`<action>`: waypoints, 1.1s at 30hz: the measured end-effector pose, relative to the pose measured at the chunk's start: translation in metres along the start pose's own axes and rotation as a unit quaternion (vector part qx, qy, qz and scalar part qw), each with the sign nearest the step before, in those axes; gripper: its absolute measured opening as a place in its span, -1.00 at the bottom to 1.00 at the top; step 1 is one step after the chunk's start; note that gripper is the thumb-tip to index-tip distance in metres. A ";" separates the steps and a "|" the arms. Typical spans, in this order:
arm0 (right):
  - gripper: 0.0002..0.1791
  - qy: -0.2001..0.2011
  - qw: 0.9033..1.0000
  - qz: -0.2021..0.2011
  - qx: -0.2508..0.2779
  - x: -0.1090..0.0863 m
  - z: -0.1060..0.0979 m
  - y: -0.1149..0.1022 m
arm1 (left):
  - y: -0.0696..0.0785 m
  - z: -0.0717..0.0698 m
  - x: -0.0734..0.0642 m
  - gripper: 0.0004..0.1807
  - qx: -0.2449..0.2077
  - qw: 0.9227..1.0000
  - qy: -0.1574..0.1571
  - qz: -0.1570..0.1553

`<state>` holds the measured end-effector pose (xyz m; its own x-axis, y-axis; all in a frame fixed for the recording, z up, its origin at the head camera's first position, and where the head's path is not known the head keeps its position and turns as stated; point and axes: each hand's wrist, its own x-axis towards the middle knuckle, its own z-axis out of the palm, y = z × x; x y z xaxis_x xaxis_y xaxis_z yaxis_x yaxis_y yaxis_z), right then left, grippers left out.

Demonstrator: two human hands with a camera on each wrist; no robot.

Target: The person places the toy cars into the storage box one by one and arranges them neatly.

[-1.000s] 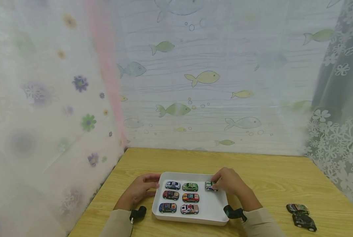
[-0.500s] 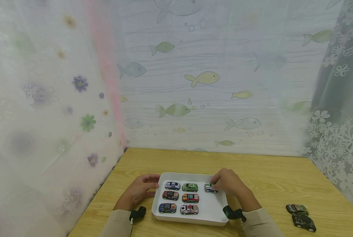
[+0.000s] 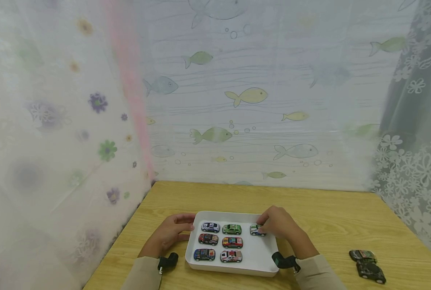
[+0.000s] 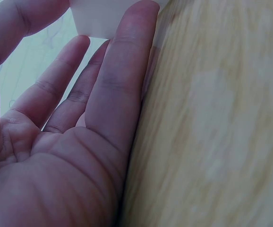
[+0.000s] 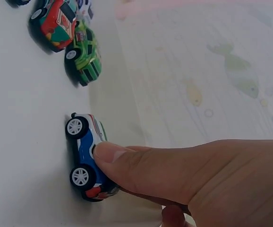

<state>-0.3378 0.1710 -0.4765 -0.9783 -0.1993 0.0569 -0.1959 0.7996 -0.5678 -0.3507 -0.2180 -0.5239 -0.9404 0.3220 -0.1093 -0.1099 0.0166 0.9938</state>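
In the head view a white tray (image 3: 260, 256) holds several small toy cars in rows. My right hand (image 3: 281, 222) pinches a white, blue and green toy car (image 3: 257, 230) at the tray's back right. In the right wrist view the thumb (image 5: 112, 153) presses on this car's side, and its wheels are right at the tray floor. The other fingers are mostly hidden. My left hand (image 3: 170, 232) rests beside the tray's left wall, fingertips touching it. Its fingers (image 4: 120, 71) lie nearly straight in the left wrist view, low along the table.
Two dark toy cars, one green-patterned (image 3: 362, 255) and one black (image 3: 371, 271), lie against each other on the wooden table (image 3: 320, 205) to the right. Nearest the held car in the tray is a green car (image 3: 231, 229). Patterned curtains (image 3: 251, 121) hang behind the table.
Hands, tray and cars stay practically in place. The right hand keeps its pinch on the white, blue and green toy car.
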 end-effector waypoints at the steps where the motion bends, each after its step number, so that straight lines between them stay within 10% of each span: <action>1: -0.84 0.000 1.000 0.000 0.000 0.000 0.000 0.000 | 0.000 0.000 0.000 -0.44 0.000 1.000 -0.001 -0.001; 33: -0.80 0.060 0.996 -0.052 -0.028 -0.028 -0.053 0.020 | 0.003 0.000 -0.002 -0.43 0.012 1.000 0.009 -0.012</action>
<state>-0.3180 0.2232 -0.4458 -0.9532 -0.2157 0.2119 -0.2959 0.8097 -0.5067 -0.3489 -0.2190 -0.5208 -0.9433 0.3042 -0.1329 -0.1247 0.0462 0.9911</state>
